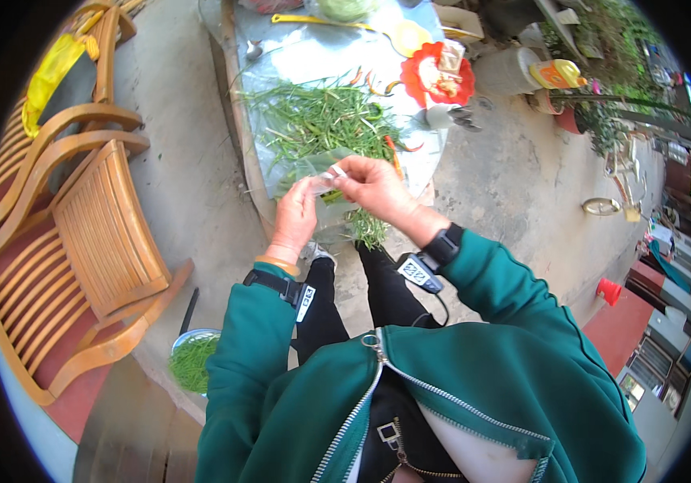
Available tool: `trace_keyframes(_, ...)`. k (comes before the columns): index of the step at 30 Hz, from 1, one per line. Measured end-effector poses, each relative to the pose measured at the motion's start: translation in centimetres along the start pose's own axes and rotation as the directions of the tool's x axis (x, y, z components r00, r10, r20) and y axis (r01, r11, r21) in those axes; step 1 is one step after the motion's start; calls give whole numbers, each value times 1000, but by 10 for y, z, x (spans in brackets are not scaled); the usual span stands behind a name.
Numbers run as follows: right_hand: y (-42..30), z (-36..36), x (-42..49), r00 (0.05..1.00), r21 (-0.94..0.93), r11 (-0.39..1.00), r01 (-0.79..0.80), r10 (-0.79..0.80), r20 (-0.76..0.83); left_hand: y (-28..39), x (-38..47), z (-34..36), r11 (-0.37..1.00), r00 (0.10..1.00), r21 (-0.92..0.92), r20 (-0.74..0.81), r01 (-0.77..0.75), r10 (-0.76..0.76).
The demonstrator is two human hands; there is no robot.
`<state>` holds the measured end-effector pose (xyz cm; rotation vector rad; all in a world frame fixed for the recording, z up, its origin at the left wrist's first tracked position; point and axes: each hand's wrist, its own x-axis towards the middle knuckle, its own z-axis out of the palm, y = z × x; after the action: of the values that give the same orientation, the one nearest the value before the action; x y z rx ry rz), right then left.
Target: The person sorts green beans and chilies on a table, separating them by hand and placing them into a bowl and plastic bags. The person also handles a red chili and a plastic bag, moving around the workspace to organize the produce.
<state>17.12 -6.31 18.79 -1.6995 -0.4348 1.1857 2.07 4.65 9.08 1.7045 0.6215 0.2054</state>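
Observation:
A clear plastic bag (321, 181) is pinched between my left hand (297, 217) and my right hand (375, 187), near the table's close edge. Something green shows through the plastic; what it is cannot be made out. Just beyond my hands a heap of cut green stalks and leaves (327, 118) lies on the plastic-covered table (297, 54). A smaller bunch of greens (368, 228) hangs below my right hand; what supports it is unclear. Red chilli peppers (392, 156) lie beside the heap.
A red scalloped dish (412, 81), a white cup (440, 116) and a yellow ladle (409, 37) stand on the table's right part. Wooden armchairs (110, 229) are at left. A bowl of greens (191, 362) sits low at left. An oil jug (556, 74) lies beyond the table.

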Motion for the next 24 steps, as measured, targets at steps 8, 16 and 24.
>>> trace_keyframes(8, -25, -19, 5, 717, -494, 532, 688, -396, 573, -4, 9, 11, 1000, 988, 10, 156, 10, -12)
trace_keyframes(16, -4, 2, 82, 869, -359, 888, 287, -84, 487, 1, 18, 22, 976, 994, -188, 26, 107, -104)
trace_keyframes(24, 7, -31, 80, 909, -658, 628, 415, -311, 277, -7, 37, 13, 726, 885, -524, 137, 446, -445)
